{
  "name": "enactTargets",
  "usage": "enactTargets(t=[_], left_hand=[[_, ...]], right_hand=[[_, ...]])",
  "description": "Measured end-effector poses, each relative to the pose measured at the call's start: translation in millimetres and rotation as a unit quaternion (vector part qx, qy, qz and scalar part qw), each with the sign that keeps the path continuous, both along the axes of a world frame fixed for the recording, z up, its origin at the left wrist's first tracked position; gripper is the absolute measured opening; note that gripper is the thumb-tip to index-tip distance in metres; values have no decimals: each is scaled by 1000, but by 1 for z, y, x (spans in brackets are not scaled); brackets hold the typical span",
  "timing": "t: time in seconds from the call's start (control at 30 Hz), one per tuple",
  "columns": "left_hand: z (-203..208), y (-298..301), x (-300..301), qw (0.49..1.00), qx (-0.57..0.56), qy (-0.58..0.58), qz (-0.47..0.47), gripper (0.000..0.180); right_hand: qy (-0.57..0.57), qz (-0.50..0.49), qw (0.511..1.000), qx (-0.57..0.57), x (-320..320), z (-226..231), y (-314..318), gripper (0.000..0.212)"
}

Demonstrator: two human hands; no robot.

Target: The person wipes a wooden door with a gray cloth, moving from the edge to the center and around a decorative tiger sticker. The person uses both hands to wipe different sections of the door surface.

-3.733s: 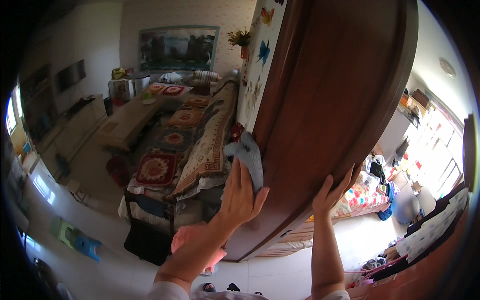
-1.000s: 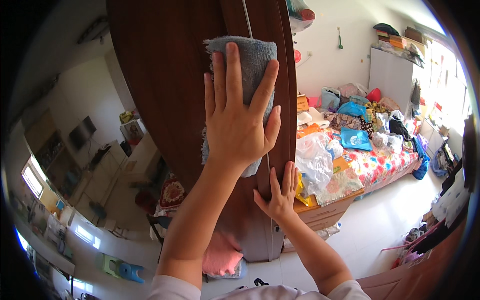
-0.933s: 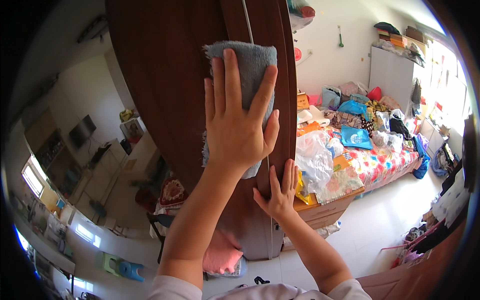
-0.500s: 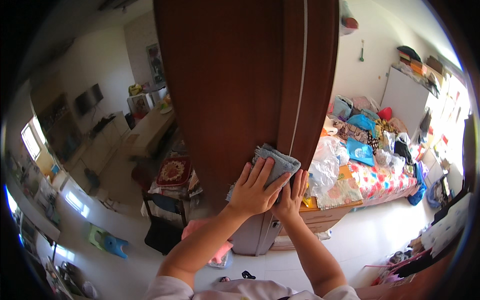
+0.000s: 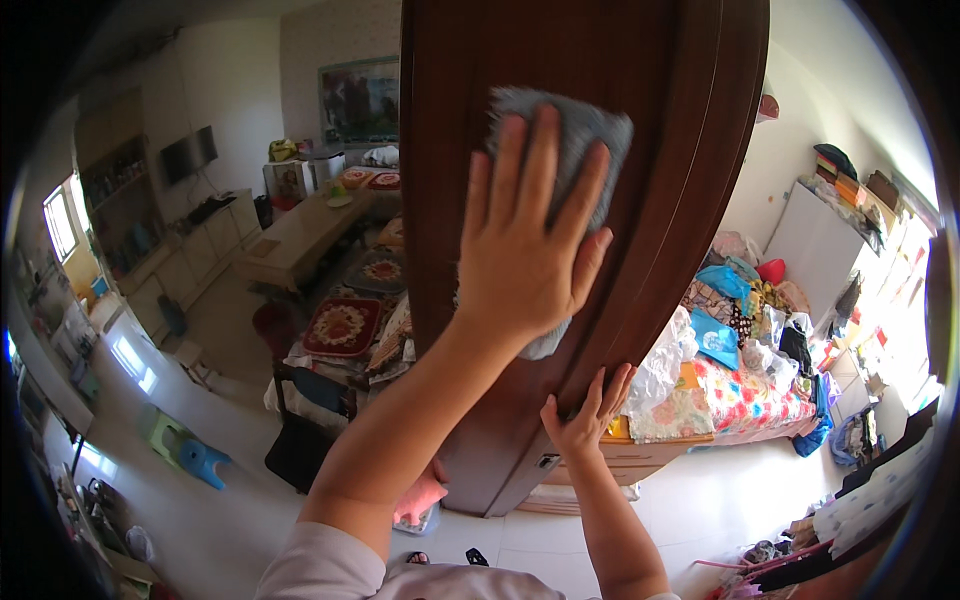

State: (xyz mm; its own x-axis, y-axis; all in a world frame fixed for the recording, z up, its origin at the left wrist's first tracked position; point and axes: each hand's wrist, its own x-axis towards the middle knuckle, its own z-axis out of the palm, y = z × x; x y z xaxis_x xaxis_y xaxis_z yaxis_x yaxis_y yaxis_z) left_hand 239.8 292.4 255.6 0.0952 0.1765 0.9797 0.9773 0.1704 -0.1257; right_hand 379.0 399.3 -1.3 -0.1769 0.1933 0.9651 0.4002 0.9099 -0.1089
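Note:
A tall dark brown door [image 5: 600, 290] stands upright in front of me, edge toward the right. My left hand [image 5: 525, 240] holds a grey, fuzzy-edged cloth [image 5: 585, 130] flat against its upper face, fingers long and spread. More of the cloth shows below the palm; the rest is hidden under the hand. Lower down, my right hand [image 5: 588, 415] rests at the door's right edge, fingers spread and thumb apart, with nothing in it. Just below its palm a small metal latch [image 5: 547, 461] sits in the door.
Right of the door, a wooden drawer unit [image 5: 640, 455] stands before a bed piled with clothes and bags. At left are a black chair [image 5: 300, 440], a long table [image 5: 300, 245] and a small blue stool [image 5: 203, 465]. A pink cloth [image 5: 420, 497] lies by the door's foot.
My left hand has slid the cloth up the door. My right hand has parted from it and stays low at the edge. The view has shifted, showing more of the room at left.

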Motion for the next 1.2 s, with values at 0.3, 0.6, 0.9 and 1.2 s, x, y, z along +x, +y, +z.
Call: enactTargets(t=[0.3,0.6,0.9,1.2], left_hand=[[-142,-1,7,991,-131,37,-6,57],[-49,-24,-21,995,-102,3,12,64],[6,-35,-86,987,115,-97,-62,70],[-181,-52,-66,984,-9,-178,-12,79]], right_hand=[[3,7,1000,2,-3,5,-4,86],[-10,-6,1000,-15,5,-1,0,92],[-8,-6,1000,-4,-3,0,-3,91],[-8,-11,1000,-5,-3,3,-6,86]])
